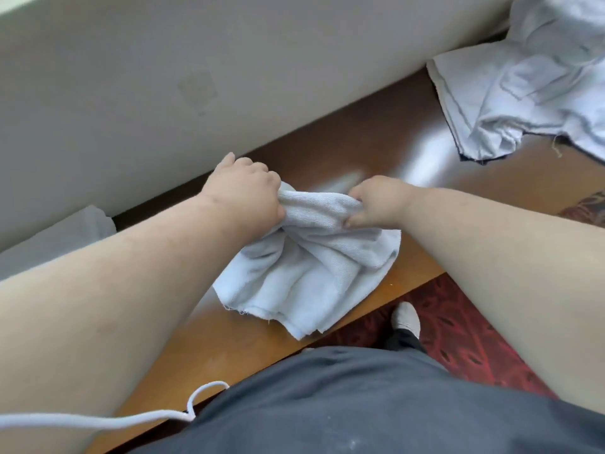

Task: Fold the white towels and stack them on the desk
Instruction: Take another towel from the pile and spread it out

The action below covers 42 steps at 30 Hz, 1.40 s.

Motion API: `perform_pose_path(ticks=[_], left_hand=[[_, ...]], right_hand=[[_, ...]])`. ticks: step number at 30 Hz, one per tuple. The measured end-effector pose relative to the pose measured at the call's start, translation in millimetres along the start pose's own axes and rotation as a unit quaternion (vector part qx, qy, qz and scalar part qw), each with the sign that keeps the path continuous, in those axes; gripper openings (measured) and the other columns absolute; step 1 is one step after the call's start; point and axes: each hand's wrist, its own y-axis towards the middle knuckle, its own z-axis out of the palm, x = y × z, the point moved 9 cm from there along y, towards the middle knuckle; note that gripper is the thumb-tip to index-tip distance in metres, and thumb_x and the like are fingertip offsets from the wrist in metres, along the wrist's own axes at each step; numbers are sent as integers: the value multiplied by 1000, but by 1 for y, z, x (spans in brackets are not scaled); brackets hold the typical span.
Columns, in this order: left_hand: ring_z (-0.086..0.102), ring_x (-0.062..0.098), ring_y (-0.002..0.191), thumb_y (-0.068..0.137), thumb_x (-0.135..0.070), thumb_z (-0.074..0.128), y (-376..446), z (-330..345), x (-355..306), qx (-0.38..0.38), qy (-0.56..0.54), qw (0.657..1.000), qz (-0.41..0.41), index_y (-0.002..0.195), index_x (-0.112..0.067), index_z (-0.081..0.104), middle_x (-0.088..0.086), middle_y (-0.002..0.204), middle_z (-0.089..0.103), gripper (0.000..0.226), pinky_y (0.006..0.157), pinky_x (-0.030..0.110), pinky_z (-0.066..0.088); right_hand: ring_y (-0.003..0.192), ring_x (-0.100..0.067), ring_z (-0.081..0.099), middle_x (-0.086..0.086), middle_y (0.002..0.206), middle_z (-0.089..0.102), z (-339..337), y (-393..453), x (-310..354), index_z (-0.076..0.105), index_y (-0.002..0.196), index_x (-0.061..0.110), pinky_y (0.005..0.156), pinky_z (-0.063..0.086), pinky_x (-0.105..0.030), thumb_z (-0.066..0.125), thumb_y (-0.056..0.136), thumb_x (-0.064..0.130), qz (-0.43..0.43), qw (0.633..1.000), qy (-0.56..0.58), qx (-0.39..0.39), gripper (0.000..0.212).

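Observation:
A small white towel (304, 273) hangs bunched over the brown wooden desk (370, 149), its lower edge draping toward the desk's front edge. My left hand (248, 194) grips its top edge on the left. My right hand (376, 201) pinches the same edge on the right, a short way from the left hand. A loose pile of white towels (523, 90) lies crumpled at the far right of the desk. A folded white towel (59, 237) shows at the far left, partly hidden behind my left forearm.
A beige wall (163, 77) runs along the back of the desk. A white cord (108, 421) crosses the lower left. Red patterned carpet (451, 332) and a foot in a white sock (406, 317) lie below the desk's front edge.

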Motion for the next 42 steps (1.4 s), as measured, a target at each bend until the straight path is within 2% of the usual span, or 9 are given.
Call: perform_pose_path(ticks=[5,14,17,22,30,33,37,40,42], left_hand=[[55,23,96,80,-51,58,15,-23,-63,-7,-184,977,108,126,-29,44,-3,108,60,53,84,39,44],[57,22,74,95,-37,50,62,-31,-60,90,-170,979,67,84,-25,56,-1,83,59,17,65,35,46],[56,18,71,87,-34,53,71,-28,-52,137,-141,980,28,90,-25,60,-2,83,60,12,59,32,43],[59,14,92,68,-55,78,98,-58,-92,99,-283,951,75,126,-34,51,-12,105,61,67,79,34,48],[62,17,75,83,-41,69,121,-67,-83,134,-241,959,58,82,-31,60,-5,79,65,13,60,28,45],[62,13,80,78,-44,71,121,-63,-78,192,-184,963,50,89,-33,61,-9,84,66,19,64,28,45],[60,5,77,72,-54,77,135,-88,-102,112,-273,953,68,96,-39,61,-13,83,65,33,60,26,43],[60,8,77,79,-49,75,142,-94,-103,76,-301,949,57,93,-31,66,-9,81,65,24,60,24,43],[59,8,78,82,-49,72,145,-92,-100,68,-308,947,53,92,-30,64,-9,82,65,22,63,25,44]], right_hand=[[70,-17,59,7,68,61,-25,3,24,59,73,26,58,44,-32,57,71,54,-49,994,35,-91,28],[80,-8,61,16,80,64,-13,0,-60,61,76,38,62,41,-29,74,72,56,28,996,71,43,22],[85,-10,63,13,85,67,-28,0,-77,64,81,36,67,50,-30,71,75,53,43,984,173,-4,19],[68,-4,60,12,72,65,-76,6,-56,65,81,32,52,41,-26,66,72,51,-10,977,198,-77,22],[85,-16,63,6,90,70,-56,-5,-110,66,90,33,80,51,-38,70,69,49,39,980,187,55,28],[79,-14,60,6,82,67,-58,-7,-111,67,88,22,72,48,-33,69,72,33,11,910,408,-70,19],[72,-7,66,8,77,70,-66,-5,-97,69,90,23,65,53,-28,66,70,26,-27,825,550,-131,20],[93,-20,72,-4,101,75,-54,-5,-101,68,108,21,77,58,-43,68,77,35,-20,784,607,-128,34],[81,-9,71,8,91,74,-30,-9,-103,66,109,25,66,57,-31,72,83,36,-22,785,615,-75,28]])
